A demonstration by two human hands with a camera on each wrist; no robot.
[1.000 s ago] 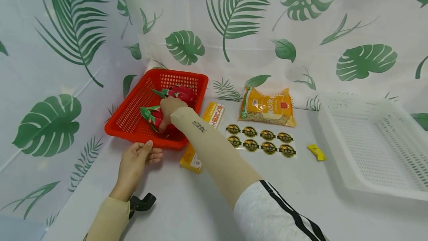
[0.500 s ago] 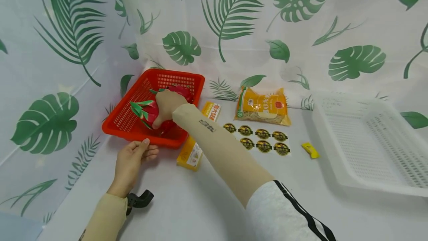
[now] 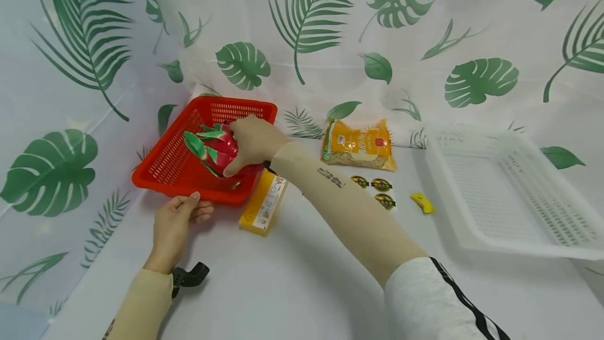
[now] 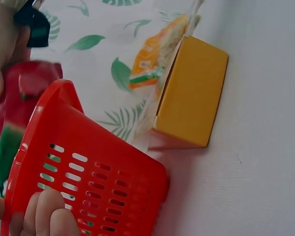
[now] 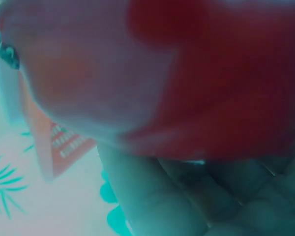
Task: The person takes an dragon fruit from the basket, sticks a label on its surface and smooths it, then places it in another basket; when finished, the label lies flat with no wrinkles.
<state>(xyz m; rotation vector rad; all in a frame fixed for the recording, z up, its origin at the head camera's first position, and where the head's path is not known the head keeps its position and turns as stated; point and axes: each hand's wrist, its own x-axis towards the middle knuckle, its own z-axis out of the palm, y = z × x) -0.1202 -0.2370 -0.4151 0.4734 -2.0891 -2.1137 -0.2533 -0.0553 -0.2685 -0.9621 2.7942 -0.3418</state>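
My right hand (image 3: 257,140) grips a dragon fruit (image 3: 219,150), red with green scale tips, above the floor of the red plastic basket (image 3: 165,185). In the right wrist view the dragon fruit (image 5: 226,98) fills the top, with fingers (image 5: 142,196) beneath it. The hand covers the basket's back right part, so I cannot tell whether another fruit lies behind. My left hand (image 3: 172,230) pinches the basket's near rim. Seen from the left wrist, its curled fingers (image 4: 46,216) lie against the outer wall of the red basket (image 4: 105,182), with the thumb over the rim.
A yellow box (image 3: 263,206) lies right of the red basket. Behind my right arm are an orange food bag (image 3: 358,145) and round black-and-gold stickers (image 3: 381,184). A small yellow packet (image 3: 422,203) lies near a large white basket (image 3: 476,230) on the right. Leaf-patterned cloth stands behind.
My right hand has lifted the dragon fruit a little and moved it right relative to the basket. The left hand keeps its hold on the rim. The whole scene has shifted left in view.
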